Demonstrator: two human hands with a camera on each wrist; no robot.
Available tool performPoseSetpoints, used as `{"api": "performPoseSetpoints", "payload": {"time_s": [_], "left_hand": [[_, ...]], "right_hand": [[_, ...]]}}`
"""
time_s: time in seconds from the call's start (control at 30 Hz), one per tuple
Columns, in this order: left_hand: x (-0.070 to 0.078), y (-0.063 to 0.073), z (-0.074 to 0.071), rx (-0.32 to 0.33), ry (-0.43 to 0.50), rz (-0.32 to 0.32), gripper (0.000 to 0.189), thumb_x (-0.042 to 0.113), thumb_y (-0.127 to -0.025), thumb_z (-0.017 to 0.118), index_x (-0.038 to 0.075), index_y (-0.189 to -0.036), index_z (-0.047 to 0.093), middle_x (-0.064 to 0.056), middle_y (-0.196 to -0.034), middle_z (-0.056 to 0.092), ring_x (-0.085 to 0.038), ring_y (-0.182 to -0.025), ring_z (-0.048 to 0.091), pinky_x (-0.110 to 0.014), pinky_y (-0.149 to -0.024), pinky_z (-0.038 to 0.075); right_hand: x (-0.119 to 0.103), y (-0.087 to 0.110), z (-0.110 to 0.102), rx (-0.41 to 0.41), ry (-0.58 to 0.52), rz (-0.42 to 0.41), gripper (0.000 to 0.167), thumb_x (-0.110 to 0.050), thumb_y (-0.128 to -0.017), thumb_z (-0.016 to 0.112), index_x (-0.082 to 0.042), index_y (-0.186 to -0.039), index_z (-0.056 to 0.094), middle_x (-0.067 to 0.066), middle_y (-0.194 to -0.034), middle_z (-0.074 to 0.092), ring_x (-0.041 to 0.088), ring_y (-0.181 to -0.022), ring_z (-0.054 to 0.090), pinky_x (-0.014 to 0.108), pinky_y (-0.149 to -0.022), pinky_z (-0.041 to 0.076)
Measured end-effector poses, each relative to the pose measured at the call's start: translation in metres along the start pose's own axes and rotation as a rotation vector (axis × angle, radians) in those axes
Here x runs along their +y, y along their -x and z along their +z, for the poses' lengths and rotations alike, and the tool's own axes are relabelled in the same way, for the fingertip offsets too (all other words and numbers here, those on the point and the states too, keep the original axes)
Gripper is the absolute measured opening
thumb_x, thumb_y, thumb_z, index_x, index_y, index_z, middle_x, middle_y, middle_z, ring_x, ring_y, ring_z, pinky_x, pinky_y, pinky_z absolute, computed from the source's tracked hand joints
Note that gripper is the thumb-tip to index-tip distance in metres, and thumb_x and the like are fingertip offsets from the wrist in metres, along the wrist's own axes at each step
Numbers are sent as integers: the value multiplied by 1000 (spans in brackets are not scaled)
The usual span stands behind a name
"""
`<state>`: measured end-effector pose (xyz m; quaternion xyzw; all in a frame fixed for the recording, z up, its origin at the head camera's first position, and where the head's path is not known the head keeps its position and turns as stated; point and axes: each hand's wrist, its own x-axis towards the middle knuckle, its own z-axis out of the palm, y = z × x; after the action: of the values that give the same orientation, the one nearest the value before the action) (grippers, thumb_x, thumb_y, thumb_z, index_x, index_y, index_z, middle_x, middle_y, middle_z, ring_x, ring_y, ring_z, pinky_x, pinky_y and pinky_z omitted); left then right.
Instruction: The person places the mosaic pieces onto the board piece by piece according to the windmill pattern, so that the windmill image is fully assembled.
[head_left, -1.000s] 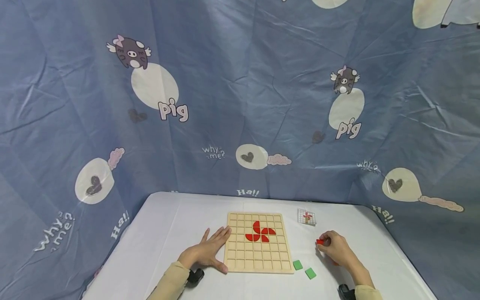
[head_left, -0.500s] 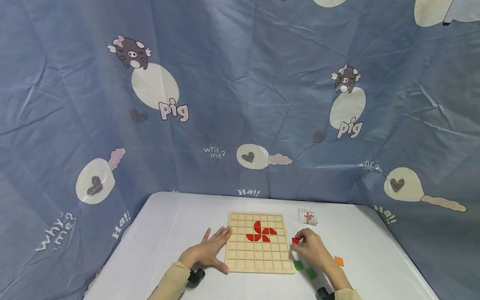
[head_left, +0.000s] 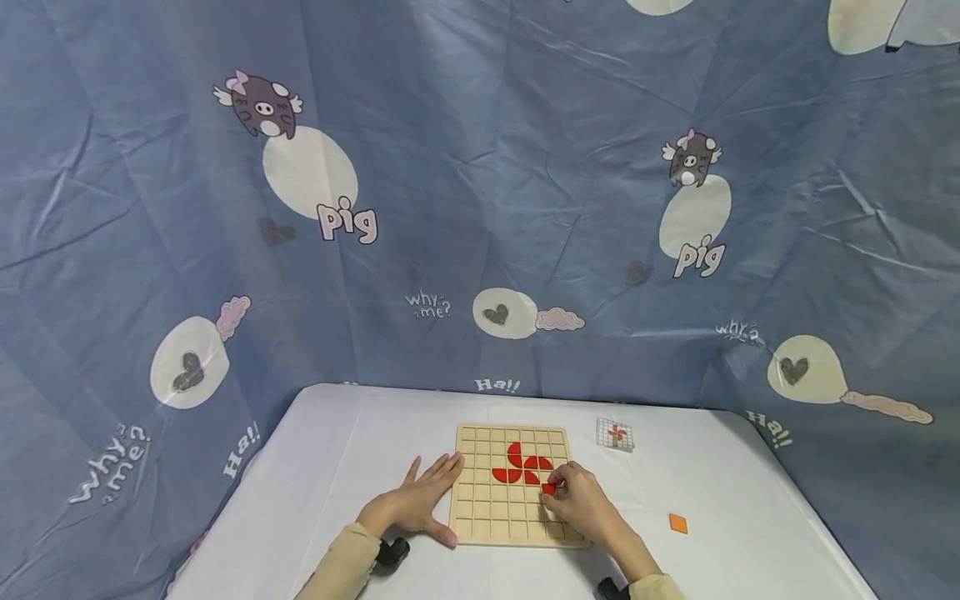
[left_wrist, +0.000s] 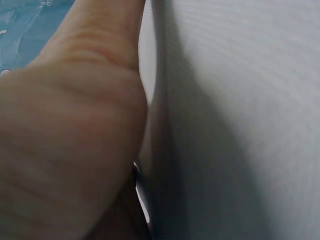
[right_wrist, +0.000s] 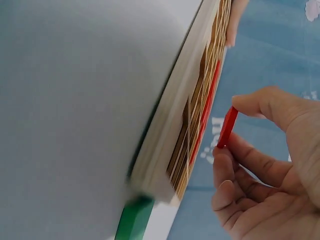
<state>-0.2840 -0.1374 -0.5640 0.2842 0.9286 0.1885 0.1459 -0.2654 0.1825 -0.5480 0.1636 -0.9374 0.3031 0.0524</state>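
Note:
A wooden grid board [head_left: 480,506] lies on the white table, with several red quarter-round pieces [head_left: 507,476] set in its cells like a pinwheel. My left hand [head_left: 420,498] rests flat with spread fingers along the board's left edge. Over the right part of the board, my right hand [head_left: 588,504] pinches another red piece [head_left: 550,489] between thumb and finger. In the right wrist view this piece [right_wrist: 228,127] is held edge-on above the grid. The left wrist view is mostly filled by the left hand [left_wrist: 75,135] against the white cloth.
An orange square tile [head_left: 678,523] lies to the right of my right forearm. Behind it, near the far edge, is a small pattern card [head_left: 615,434] with a red pinwheel. Green [right_wrist: 134,220] shows by the board's corner in the right wrist view. A blue printed curtain [head_left: 420,250] surrounds the table.
My right hand has carried the red piece leftward from the table to over the board. The orange tile is uncovered, and the green tiles are now hidden behind the right arm. The left hand stays put.

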Motion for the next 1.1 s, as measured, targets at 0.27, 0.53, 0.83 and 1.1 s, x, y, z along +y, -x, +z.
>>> {"api": "performPoseSetpoints", "payload": {"time_s": [0.27,0.53,0.83,1.1], "left_hand": [[1,2,0,3,-1,10,129,67,-62,75,8,-156,9,-9,-164,5,-31,-151,5,-64,-117,-5],[0,1,-1,1,4,0,130,69,-61,74,9,-156,8,-8,-164,4,-30,-151,4,-63,-118,-6],[0,1,-1,1,9,2,131,69,-60,74,9,-156,9,-8,-164,4,-30,-151,4,-64,-117,-7],[-2,0,2,-5,15,4,132,71,-58,73,10,-156,9,-7,-164,4,-30,-151,4,-64,-117,-8]], "right_hand": [[-12,-4,15,-31,30,-19,20,-16,-78,78,-6,-90,65,0,-90,59,6,-73,49,18,-58,46],[-15,-9,21,-23,72,-12,18,-15,-79,79,-6,-90,68,0,-90,61,7,-79,54,23,-65,51],[-13,-12,19,-18,49,27,21,-17,-76,82,-7,-89,69,-3,-89,59,6,-78,54,23,-65,52],[-10,-12,17,-15,28,-13,11,-8,-78,78,-7,-87,71,-2,-86,61,4,-73,53,18,-59,49]]}}
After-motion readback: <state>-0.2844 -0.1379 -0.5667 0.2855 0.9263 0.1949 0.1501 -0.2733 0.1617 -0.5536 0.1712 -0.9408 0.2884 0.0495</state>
